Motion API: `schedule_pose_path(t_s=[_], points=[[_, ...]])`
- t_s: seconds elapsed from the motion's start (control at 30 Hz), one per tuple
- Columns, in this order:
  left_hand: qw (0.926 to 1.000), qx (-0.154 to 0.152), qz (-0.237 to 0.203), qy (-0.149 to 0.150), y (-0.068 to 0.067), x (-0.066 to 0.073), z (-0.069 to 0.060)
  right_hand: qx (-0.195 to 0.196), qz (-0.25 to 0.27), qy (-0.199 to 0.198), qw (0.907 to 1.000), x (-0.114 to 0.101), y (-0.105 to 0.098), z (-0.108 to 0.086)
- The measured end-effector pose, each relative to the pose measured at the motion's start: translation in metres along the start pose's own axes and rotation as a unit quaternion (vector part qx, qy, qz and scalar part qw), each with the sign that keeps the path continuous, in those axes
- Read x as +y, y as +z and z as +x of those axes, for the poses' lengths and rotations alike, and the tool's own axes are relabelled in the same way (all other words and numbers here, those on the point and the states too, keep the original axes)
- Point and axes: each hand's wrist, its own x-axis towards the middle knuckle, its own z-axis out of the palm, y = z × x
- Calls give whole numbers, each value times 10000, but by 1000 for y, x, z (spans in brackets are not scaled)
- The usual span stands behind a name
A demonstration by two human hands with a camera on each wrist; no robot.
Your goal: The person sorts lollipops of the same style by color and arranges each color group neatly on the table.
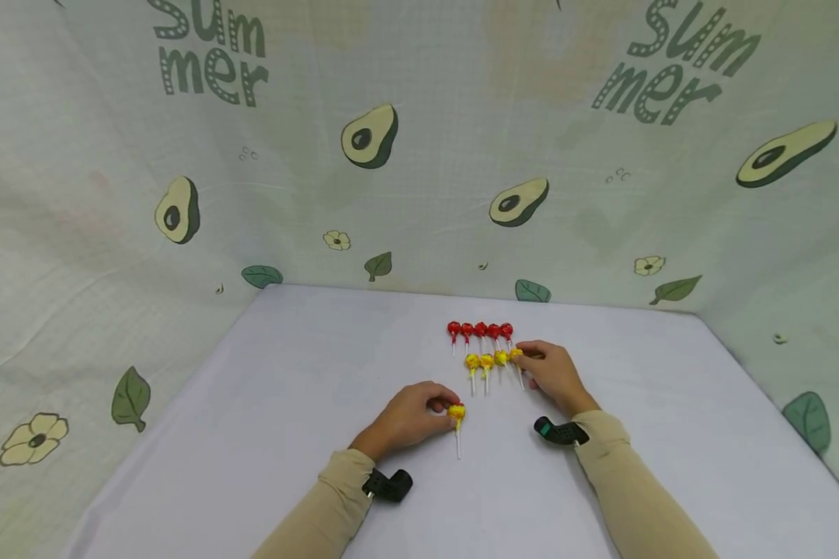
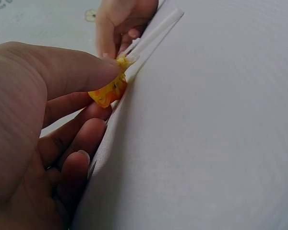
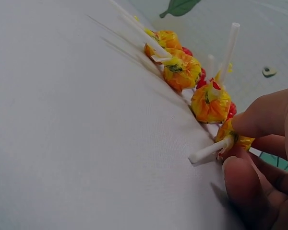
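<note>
Between thumb and fingers, my left hand pinches a yellow lollipop by its wrapped head, close over the white table. In the left wrist view that lollipop has its white stick pointing away from the palm. Farther off, my right hand pinches another yellow lollipop at the right end of a row of yellow lollipops. Its stick points toward the near side of the table. Behind this row lies a row of several red lollipops, sticks also toward me.
The table has a white cover. A patterned cloth with avocados and leaves hangs behind and at both sides. Black devices sit on the left wrist and the right wrist.
</note>
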Motion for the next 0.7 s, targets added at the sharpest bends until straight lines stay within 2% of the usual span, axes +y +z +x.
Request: schedule_pose_path(t_s=[0.2, 0.43, 0.7], points=[[10000, 0, 1, 14, 0, 0, 0, 50, 56, -30, 10000, 2, -1, -1], [10000, 26, 25, 45, 0, 1, 0, 150, -178, -206, 9995, 4, 0, -2], [10000, 53, 60, 31, 1, 0, 0, 139, -236, -161, 9995, 4, 0, -2]])
